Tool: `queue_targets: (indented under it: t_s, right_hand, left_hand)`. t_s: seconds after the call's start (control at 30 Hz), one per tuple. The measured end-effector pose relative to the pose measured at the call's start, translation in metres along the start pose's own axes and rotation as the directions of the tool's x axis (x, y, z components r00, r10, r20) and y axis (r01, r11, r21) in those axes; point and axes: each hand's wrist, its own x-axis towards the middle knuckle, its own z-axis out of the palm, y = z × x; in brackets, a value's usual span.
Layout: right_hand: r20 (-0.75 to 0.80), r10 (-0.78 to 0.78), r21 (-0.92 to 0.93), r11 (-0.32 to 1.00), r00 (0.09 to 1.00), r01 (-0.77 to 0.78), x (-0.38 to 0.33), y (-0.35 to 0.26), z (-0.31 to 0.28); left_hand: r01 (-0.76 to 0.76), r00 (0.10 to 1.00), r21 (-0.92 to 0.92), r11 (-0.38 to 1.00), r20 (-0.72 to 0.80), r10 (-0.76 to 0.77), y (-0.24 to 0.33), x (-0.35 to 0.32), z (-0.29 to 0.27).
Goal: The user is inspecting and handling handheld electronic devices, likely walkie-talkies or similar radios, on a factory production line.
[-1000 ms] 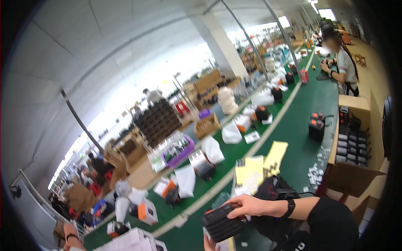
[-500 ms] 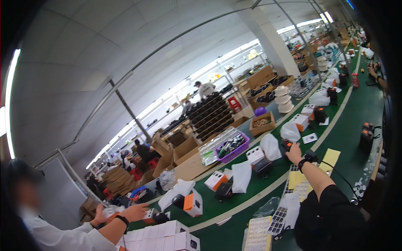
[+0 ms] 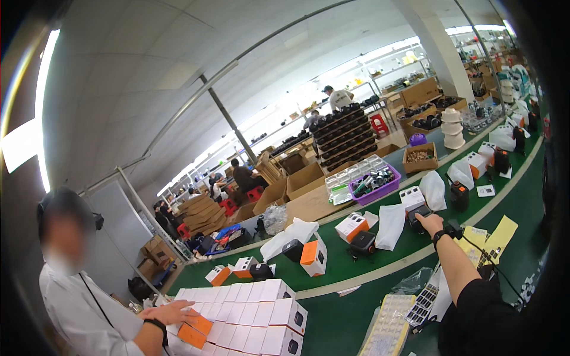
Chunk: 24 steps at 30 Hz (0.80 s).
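My left hand (image 3: 431, 223) reaches across the green belt (image 3: 332, 288), its fingers closed on a black boxy device (image 3: 419, 213). A black strap circles the wrist. Next to that device stand a white box (image 3: 411, 197) and a white pouch (image 3: 432, 188). Just beyond, a black device with an orange label (image 3: 459, 193) stands upright on the belt. To the left lie another white pouch (image 3: 390, 226), a black device (image 3: 363, 241) and an orange-and-white box (image 3: 351, 227). My right hand is out of view.
A co-worker's hands (image 3: 169, 312) touch a block of white boxes (image 3: 255, 314) at lower left. Near my arm lie label sheets (image 3: 426, 299), yellow sheets (image 3: 500, 237) and a black cable (image 3: 493, 261). Across the belt sit a purple basket (image 3: 380, 191) and a cardboard box of small parts (image 3: 420, 159).
The view has swung left. My left hand has left the orange-labelled device and moved left to the neighbouring black one. The co-worker's hands have gone from the belt to the box stack.
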Motion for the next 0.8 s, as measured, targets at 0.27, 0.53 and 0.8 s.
queue_targets:
  t_s: [0.27,0.53,0.8]
  right_hand:
    - [0.019,0.336,0.252,0.910,0.942,-0.330,0.001,0.001,0.022]
    - [-0.249,-0.485,0.316,0.777,0.838,0.544,-0.065,-0.012,0.002]
    - [-0.007,-0.872,0.594,0.391,0.490,0.703,-0.232,-0.014,-0.135]
  left_hand:
    - [0.088,0.983,-0.188,0.978,0.172,-0.055,-0.016,-0.032,0.017]
    - [0.339,0.937,0.007,0.941,-0.086,-0.337,0.016,-0.028,0.022]
    - [0.085,0.921,0.525,0.847,-0.365,0.134,0.004,0.022,0.013]
